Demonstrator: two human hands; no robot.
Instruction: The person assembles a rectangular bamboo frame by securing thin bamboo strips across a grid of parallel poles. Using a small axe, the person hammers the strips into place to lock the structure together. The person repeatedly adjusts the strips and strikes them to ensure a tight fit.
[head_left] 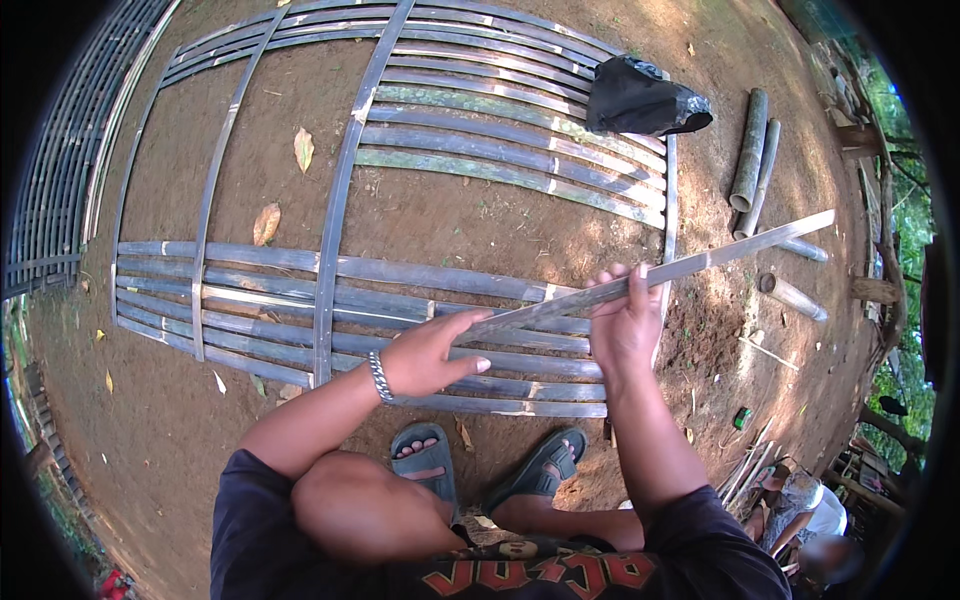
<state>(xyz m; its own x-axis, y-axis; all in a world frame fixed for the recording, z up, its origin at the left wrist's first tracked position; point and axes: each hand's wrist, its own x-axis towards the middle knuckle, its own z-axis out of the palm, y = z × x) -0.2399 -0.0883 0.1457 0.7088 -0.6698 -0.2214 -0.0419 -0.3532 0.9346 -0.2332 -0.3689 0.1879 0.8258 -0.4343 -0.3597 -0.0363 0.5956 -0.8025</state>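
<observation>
Feet: two dark sandals [490, 470] stand on the bare earth [440, 215], just below the near edge of the woven panel.
Left hand: the left hand [425, 355], with a metal bracelet [380, 377] at the wrist, lies palm down over the near end of the bamboo slat [680, 268]; fingers stretched almost flat, thumb out beneath, pressing rather than clasping.
Right hand: the right hand [625, 320] is curled around the same slat further along, fingers wrapped over it, a firm hold.
Slat: long, thin, grey; it slopes from the left hand up to the right, its far end free above the ground past the panel's right edge.
Panel: the bamboo lattice [330, 300] lies flat on the earth, horizontal strips crossed by a few upright ones, a bare gap across its middle.
Far right corner of panel: a black plastic bag [640, 97] sits on the strips.
Beyond the right edge: short bamboo poles [750, 150] lie on the ground.
Ground: dry leaves [303, 148] lie scattered.
</observation>
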